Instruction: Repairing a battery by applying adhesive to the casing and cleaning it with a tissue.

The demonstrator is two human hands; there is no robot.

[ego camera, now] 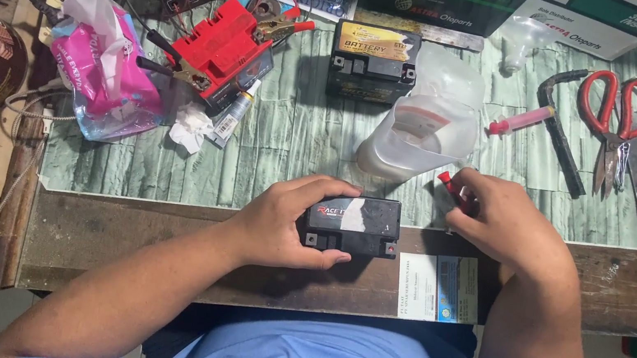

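Left hand (279, 223) clamps a small black boxy plastic battery (351, 223) at the worktop's (161, 232) lower-centre wooden edge.
Right hand's fingers (470, 194) pinch a small red plastic cap (450, 188) beside a translucent plastic jug (416, 135); a nudge could, I judge, tip the jug or slide the smooth-cased battery off the edge.

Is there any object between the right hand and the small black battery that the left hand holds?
Nothing visible. The left hand grips the black battery at the bench edge. The right hand, holding a small red piece, sits just right of it, with only bare bench between. The plastic jug lies behind.
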